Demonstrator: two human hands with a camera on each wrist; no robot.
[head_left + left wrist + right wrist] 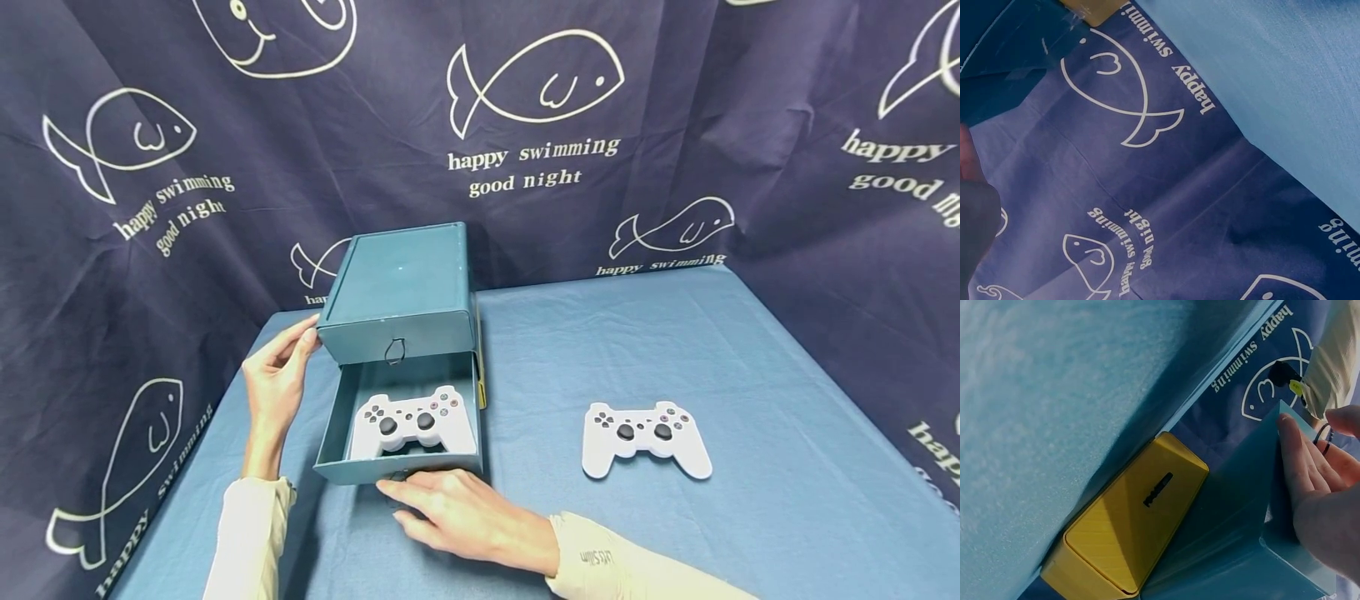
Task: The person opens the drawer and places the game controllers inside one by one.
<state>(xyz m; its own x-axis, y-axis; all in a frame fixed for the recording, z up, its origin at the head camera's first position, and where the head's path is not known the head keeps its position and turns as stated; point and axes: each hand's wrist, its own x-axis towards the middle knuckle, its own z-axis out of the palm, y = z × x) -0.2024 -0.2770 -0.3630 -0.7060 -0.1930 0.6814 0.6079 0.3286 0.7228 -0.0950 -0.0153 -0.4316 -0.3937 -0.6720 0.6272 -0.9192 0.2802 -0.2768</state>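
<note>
A teal two-drawer box [405, 271] stands on the table, its lower drawer [347, 417] pulled out. Inside that drawer lies a white game controller [412, 423] with black thumbsticks. My left hand [277, 375] touches the upper left front corner of the box with thumb and fingertips. Against the lower drawer's front rest the fairly straight fingers of my right hand [468, 517]. In the right wrist view those fingers [1297, 456] lie along the drawer front beside a black loop pull [1324, 439]. Another white game controller [647, 437] lies to the right on the cloth.
A yellow box [1138, 515] stands against the teal box's right side, mostly hidden in the head view. The upper drawer's front carries a dark loop pull [395, 350]. Blue cloth [772, 500] covers the table, and a navy curtain [525, 225] with fish drawings surrounds it.
</note>
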